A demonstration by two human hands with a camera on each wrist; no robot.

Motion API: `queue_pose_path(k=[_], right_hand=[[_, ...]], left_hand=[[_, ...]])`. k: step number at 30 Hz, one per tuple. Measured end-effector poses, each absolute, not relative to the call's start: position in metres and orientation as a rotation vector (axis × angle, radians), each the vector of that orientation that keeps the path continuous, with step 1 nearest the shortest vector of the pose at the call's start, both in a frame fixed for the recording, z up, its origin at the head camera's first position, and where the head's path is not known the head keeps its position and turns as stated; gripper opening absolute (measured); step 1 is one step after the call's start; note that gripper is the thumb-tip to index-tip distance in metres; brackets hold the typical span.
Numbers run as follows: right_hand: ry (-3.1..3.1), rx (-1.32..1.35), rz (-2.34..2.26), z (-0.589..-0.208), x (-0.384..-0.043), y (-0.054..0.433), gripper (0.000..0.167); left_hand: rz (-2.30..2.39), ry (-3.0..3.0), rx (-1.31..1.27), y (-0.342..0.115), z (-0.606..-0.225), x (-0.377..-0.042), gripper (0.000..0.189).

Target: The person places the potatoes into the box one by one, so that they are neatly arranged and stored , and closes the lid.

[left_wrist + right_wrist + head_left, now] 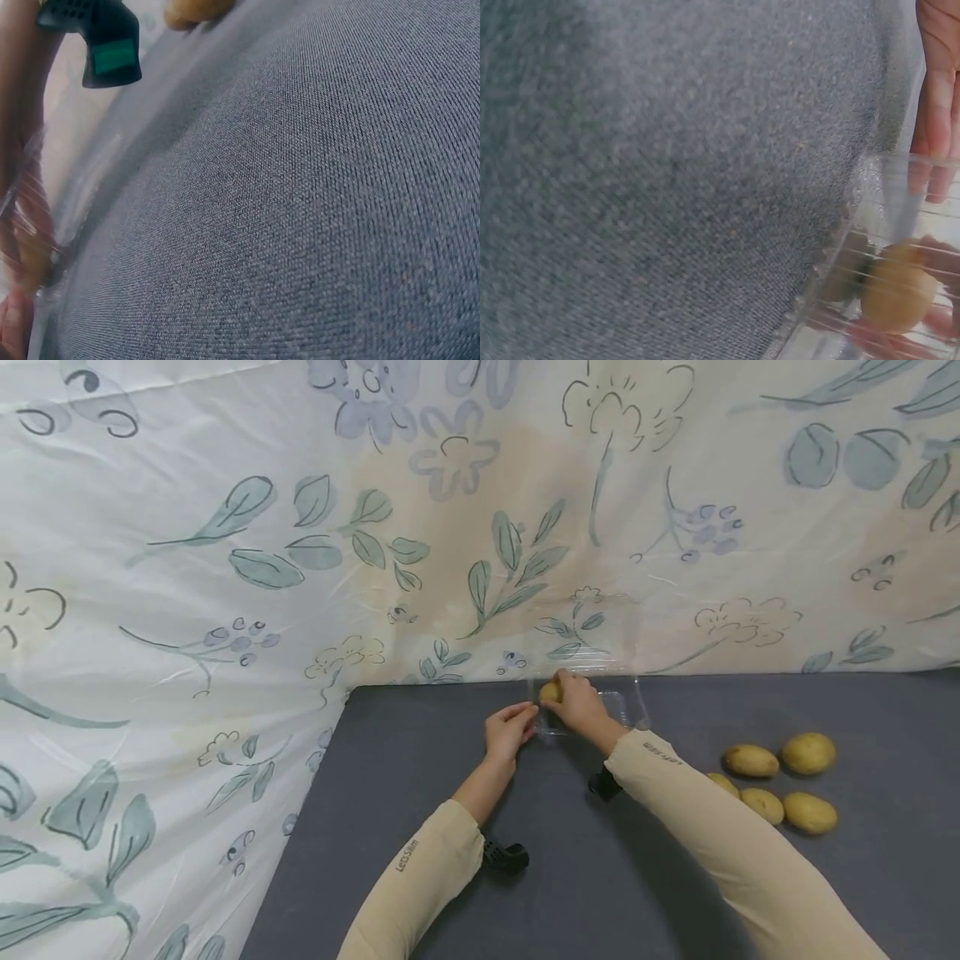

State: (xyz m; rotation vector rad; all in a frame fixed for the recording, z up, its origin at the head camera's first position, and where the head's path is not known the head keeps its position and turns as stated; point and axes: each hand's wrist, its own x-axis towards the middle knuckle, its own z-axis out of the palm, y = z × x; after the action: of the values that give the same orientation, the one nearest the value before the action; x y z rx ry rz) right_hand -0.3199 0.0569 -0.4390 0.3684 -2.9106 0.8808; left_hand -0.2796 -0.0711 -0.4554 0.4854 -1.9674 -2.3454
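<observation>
A clear plastic clamshell box (617, 703) stands at the table's far edge, its lid (588, 656) raised against the cloth behind. Inside the box's left part, my right hand (581, 703) grips a yellow potato (550, 692). Through the ribbed clear wall, the right wrist view shows this potato (898, 294) with fingers around it. My left hand (510, 731) holds the box's left edge with its fingertips; its fingers (939, 112) show beside that wall in the right wrist view. In the left wrist view, the box is partly visible at the left edge.
Several potatoes (808, 753) lie on the dark grey table (585, 877) to the right, one partly hidden by the right sleeve (720, 835). A floral cloth (450, 560) hangs behind the table and down its left side. Black wrist cameras (506, 856) hang below both wrists.
</observation>
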Motion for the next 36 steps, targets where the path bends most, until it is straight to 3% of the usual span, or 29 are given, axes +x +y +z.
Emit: queue_pose_path(k=[25,36], right_hand=[[-3.183,0.421,0.695,-0.390,-0.301,0.074,0.048],[-3.277,0.930,0.884,-0.360,-0.279,0.093,0.026]], left_hand=[[-2.338,-2.000,0.468,-0.072,-0.456,-0.278,0.025],[-2.334,-1.981,0.478,-0.071,-0.457,-0.276,0.022]])
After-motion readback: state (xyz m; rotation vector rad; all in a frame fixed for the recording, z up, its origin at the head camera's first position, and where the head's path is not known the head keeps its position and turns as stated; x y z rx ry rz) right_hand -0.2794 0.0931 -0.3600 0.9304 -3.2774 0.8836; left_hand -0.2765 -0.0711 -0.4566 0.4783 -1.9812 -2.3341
